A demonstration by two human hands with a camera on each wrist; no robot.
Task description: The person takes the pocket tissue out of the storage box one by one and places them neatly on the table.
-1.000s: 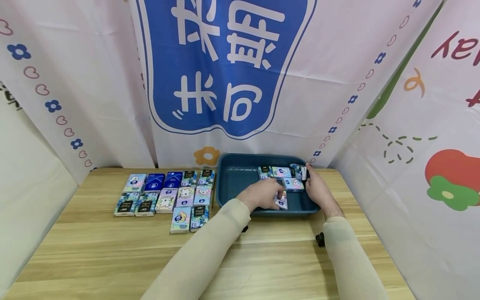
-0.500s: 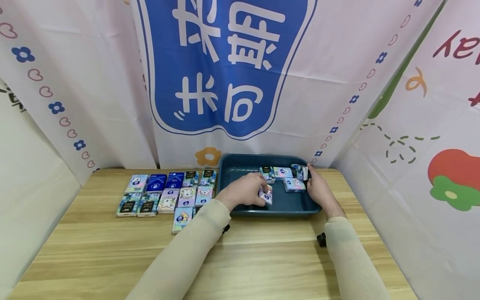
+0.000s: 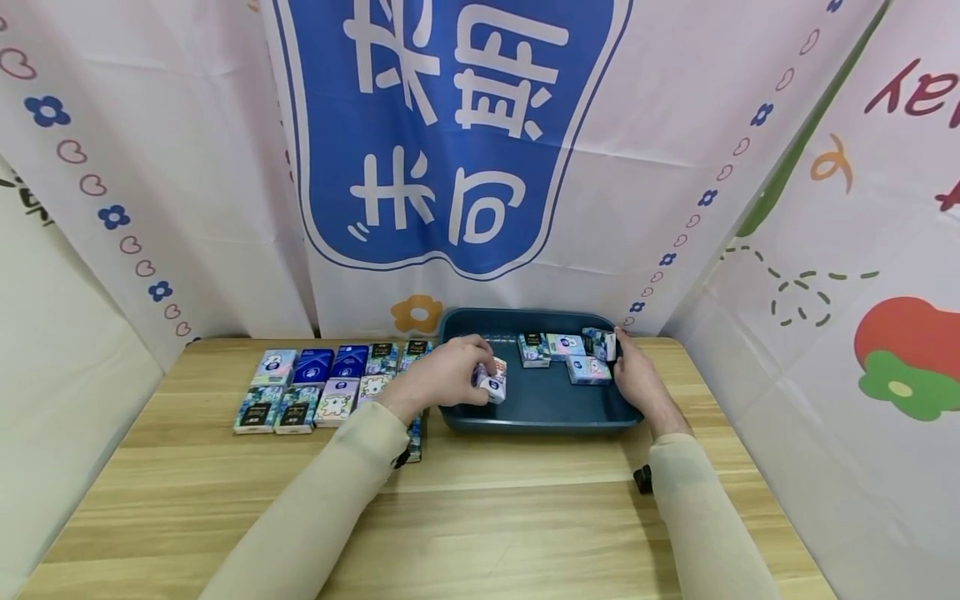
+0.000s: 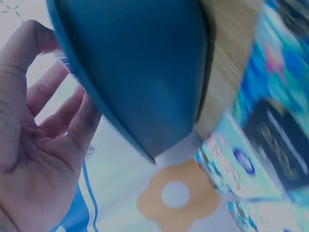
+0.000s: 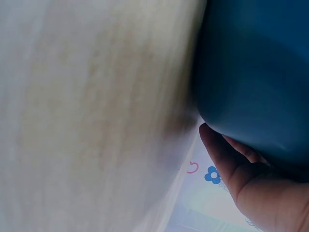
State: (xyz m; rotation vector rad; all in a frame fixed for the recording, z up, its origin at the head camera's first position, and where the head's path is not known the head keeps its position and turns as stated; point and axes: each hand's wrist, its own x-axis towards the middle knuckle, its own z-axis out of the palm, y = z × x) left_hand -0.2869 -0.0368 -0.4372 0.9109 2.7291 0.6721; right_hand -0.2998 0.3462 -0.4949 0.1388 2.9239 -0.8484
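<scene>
The left hand (image 3: 453,372) pinches a small printed pack (image 3: 493,385) between thumb and fingers; the pack is tilted, over the left part of the blue-green tray (image 3: 555,402). Contact between this pack and the tray floor cannot be determined. The right hand (image 3: 634,377) holds the tray at its right end, fingers against the outer wall. Four further packs (image 3: 588,370) are located in the far right part of the tray; the one nearest the corner is tilted. The tray rests on a wood-grain counter (image 3: 525,517). Left of the tray, rows of packs (image 3: 296,408) lie close together on the counter, partly covered by the left sleeve (image 3: 315,492).
</scene>
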